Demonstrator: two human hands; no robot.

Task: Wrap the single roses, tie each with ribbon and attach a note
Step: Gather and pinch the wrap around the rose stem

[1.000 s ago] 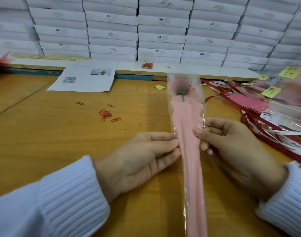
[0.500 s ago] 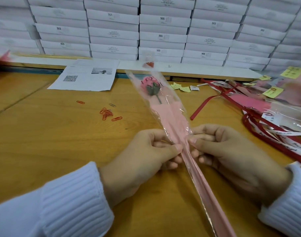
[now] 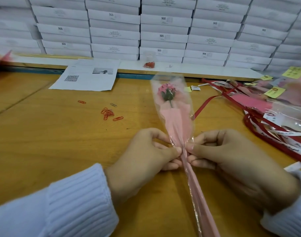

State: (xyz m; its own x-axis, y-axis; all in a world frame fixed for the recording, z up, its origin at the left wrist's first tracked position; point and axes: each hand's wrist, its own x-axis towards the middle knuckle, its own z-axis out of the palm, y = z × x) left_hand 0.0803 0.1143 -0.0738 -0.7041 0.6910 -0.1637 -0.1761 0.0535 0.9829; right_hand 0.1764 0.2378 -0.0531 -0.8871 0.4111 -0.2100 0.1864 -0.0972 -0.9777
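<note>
Your left hand (image 3: 146, 161) and right hand (image 3: 231, 161) pinch the sleeve (image 3: 176, 124) round a pink rose (image 3: 166, 90) — paper clips (image 3: 108, 112) left, ribbons (image 3: 259, 132) right, on the worktop (image 3: 43, 134).

This is a packing workroom, the kind where small gifts are assembled by hand in quantity. Behind the wooden desk (image 3: 52, 142) stands a wall of identical flat white boxes (image 3: 164, 37), many printed "SGS". On the desk lie a printed sheet (image 3: 88, 77) with a QR code, loose paper clips (image 3: 107, 112), long red ribbons (image 3: 208, 103) and a heap of wrapped roses (image 3: 248, 102) with yellow notes (image 3: 274, 92).
</note>
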